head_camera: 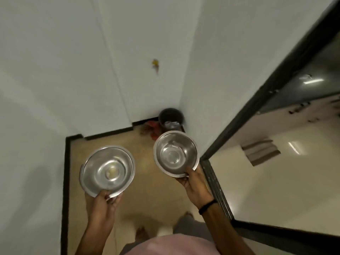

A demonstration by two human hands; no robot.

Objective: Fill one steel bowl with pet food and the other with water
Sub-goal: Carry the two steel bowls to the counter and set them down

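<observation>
The fingers of the left hand (103, 201) are closed on the near rim of the wider steel bowl (107, 171), thumb lying over the rim's upper edge and the other fingers curled beneath it, so the bowl stands out beyond the fingers, held roughly level with its mouth upward. A small pale smear sits at the centre of its bottom; otherwise it holds nothing. The fingers of the right hand (193, 186) grip the near rim of the deeper steel bowl (175, 153) in the same way, thumb on the rim's inner side and the rest underneath; this bowl tilts slightly toward the camera and looks empty, showing only reflections. A black band (207, 206) circles the right wrist just behind the hand. The two bowls are held apart, side by side, above a tan floor (147, 190) edged by a black skirting. Beyond the right fingers and past the deeper bowl, a dark bin (171, 116) stands in the corner of the white walls (55, 70), with some red material (151, 129) lying on the floor just beside it. Out to the right of the right hand runs a black-framed glass door (257, 116), and through it a striped mat (260, 151) lies on a glossy pale floor.
</observation>
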